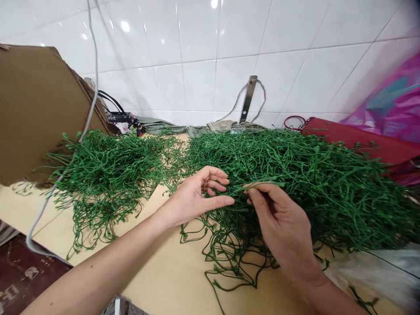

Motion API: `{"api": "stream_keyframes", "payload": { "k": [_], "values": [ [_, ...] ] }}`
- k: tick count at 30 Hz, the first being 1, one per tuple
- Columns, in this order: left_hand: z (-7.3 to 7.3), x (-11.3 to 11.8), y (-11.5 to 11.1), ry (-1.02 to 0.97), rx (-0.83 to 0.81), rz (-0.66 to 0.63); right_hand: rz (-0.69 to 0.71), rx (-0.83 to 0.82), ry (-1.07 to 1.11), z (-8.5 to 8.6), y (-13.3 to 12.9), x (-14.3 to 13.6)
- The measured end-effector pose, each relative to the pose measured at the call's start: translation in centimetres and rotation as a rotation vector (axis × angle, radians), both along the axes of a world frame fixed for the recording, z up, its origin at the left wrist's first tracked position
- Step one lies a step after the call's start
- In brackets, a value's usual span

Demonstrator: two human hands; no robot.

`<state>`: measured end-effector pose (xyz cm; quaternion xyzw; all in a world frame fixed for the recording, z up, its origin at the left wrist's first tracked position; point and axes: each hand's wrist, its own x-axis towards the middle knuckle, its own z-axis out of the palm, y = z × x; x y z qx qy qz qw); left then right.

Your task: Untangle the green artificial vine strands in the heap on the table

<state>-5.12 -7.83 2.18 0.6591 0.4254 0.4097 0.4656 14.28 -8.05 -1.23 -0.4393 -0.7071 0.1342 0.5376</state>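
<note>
A large heap of thin green artificial plant stems [295, 162] spreads across the right side of the table. My right hand [282, 218] pinches a green stem [264, 183] between thumb and fingertips, just above the heap's near edge. My left hand [200, 197] is open, its fingers curved and its thumb apart, facing the right hand with a small gap between them. Nothing shows in the left hand. Loose, bent stems [236, 262] hang out of the heap below both hands.
A second stem pile [114, 162] lies at left beside a cardboard box [39, 113]. A grey cable [93, 98] runs down in front of them. Behind the large heap are a red bag [357, 140] and a pink plastic bag [390, 105]. The tabletop [157, 267] is pale yellow.
</note>
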Motion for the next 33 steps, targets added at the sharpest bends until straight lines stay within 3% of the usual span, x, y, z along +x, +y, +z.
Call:
{"api": "stream_keyframes", "payload": {
  "k": [7,13,15,21,26,29,33],
  "values": [
    [-0.7,-0.7,-0.4,0.392,0.221,0.010,-0.121,-0.118,0.184,1.0,0.5,0.7],
    [-0.5,-0.9,-0.9,0.697,0.750,0.274,-0.195,-0.086,0.240,1.2,0.9,1.1],
    [-0.1,-0.9,-1.1,0.702,0.812,0.298,-0.181,-0.086,0.251,1.1,1.0,1.2],
    [0.6,-0.8,-1.3,0.428,0.569,0.233,-0.103,-0.095,0.275,1.0,0.9,1.1],
    [0.3,-1.0,-1.0,0.441,0.796,0.348,-0.038,0.027,0.339,1.4,0.5,1.4],
    [0.2,-1.0,-1.1,0.454,0.946,0.369,-0.038,0.156,0.127,2.0,0.1,1.7],
    [0.2,-0.8,-1.4,0.469,1.039,0.401,0.100,0.253,-0.180,2.1,0.0,1.2]
  ]
}}
